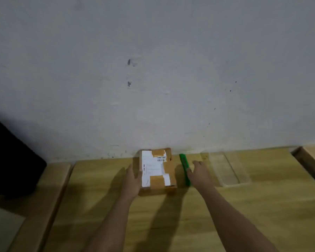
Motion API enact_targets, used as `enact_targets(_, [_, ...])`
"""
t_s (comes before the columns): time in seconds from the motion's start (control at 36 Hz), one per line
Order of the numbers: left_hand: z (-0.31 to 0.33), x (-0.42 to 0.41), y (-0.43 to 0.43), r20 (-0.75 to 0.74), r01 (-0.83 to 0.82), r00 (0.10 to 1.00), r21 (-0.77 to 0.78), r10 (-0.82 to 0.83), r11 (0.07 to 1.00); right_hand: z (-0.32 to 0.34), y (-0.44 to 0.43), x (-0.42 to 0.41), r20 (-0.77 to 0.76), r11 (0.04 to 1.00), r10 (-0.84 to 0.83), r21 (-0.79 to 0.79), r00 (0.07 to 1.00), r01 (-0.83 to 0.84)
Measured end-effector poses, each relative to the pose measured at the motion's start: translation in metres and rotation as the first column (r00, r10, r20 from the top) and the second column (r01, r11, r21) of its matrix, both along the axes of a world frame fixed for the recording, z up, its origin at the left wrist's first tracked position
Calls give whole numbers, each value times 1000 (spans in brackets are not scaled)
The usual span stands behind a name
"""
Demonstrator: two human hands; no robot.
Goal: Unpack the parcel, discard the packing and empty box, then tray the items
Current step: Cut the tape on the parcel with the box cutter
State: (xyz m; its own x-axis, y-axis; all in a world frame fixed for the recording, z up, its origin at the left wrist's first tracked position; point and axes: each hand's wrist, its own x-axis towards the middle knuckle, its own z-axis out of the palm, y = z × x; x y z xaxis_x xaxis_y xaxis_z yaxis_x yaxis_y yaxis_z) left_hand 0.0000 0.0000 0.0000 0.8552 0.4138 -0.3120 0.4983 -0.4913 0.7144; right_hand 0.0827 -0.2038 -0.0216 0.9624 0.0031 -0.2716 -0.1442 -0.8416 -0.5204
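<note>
So the parcel point(156, 170) is a small brown cardboard box sitting on the wooden tabletop point(171, 224), pushed up close to the grey wall point(153, 70). It's still sealed up: brown tape across the top and a white shipping label with a barcode stuck over most of the lid.

The left hand point(133, 177) is flat against the left side of the parcel, fingers spread out and touching the cardboard, not really wrapped around anything. The right hand point(198, 171) is on the other side, open with fingers relaxed, resting right at a green utility knife point(185, 169). The fingertips look like they touch the knife's handle, but they aren't closed around it as far as I can tell; it's a bit blurry there.

The knife lies flat on the tabletop just beside the parcel's right edge, running roughly parallel to it. Further right, past the right hand, there's a clear plastic tray point(227, 170), see-through enough that the wood grain shows through it. Off at the far left edge is some dark object point(11, 160), can't tell what it is.
</note>
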Motion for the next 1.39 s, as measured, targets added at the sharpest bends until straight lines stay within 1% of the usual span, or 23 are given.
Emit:
enact_targets(0.06, [-8,5,-3,-14,-26,1000,-88,25,996,-15,-1,7,-15,999,-43,-2,999,43])
enact_targets(0.14, [-34,11,-3,56,-20,998,-248,35,969,-41,-1,14,-51,995,-92,19,994,94])
enact_targets(0.19, [-52,17,-3,61,-28,997,-319,50,947,-54,1,15,-22,992,-126,26,992,126])
enact_targets(0.28, [-59,21,-7,120,-9,991,-364,57,931,-63,4,17,61,982,-183,62,981,179])
enact_targets(0.36, [-64,24,-9,141,0,988,-395,61,919,-68,8,17,75,976,-205,86,976,199])
enact_targets(0.44, [-62,23,-10,157,26,987,-419,45,907,-67,10,17,64,967,-237,116,969,229])
enact_targets(0.53, [-62,22,-9,158,55,987,-422,13,905,-63,7,15,23,944,-296,159,955,289])
enact_targets(0.64, [-59,21,-8,149,67,989,-422,-3,904,-51,5,6,15,876,-406,292,914,384])
enact_targets(0.72, [-58,21,-8,150,55,989,-417,9,907,-36,11,-1,40,837,-428,393,903,380])
enact_targets(0.83, [-62,21,-10,160,46,987,-413,23,909,-22,31,-2,64,818,-390,482,919,314])
enact_targets(0.92, [-67,22,-9,173,51,985,-400,21,915,-17,47,-2,80,827,-333,503,940,250])
enact_targets(0.97, [-69,23,-8,176,55,984,-390,16,919,-17,56,-2,102,848,-288,489,952,204])
enact_targets(1.08, [-70,22,-7,184,67,983,-378,4,923,-24,67,-2,191,925,-200,359,961,121])
enact_targets(1.14, [-70,22,-6,191,74,982,-373,-2,925,-26,69,-1,214,945,-183,307,960,112])
enact_targets(1.19, [-71,22,-5,192,76,981,-371,-4,925,-27,71,-1,222,951,-181,287,958,113])
enact_targets(1.25, [-74,23,-4,188,73,982,-381,1,922,-29,71,-1,229,946,-189,303,955,115])
enact_targets(1.31, [-76,23,-4,187,72,982,-401,5,913,-31,71,-1,215,921,-231,363,949,142])
enact_targets(1.36, [-77,24,-4,188,76,982,-409,2,909,-33,70,0,148,877,-286,438,947,196])
enact_targets(1.39, [-77,24,-5,188,77,982,-405,1,911,-33,70,1,88,857,-290,467,953,218])
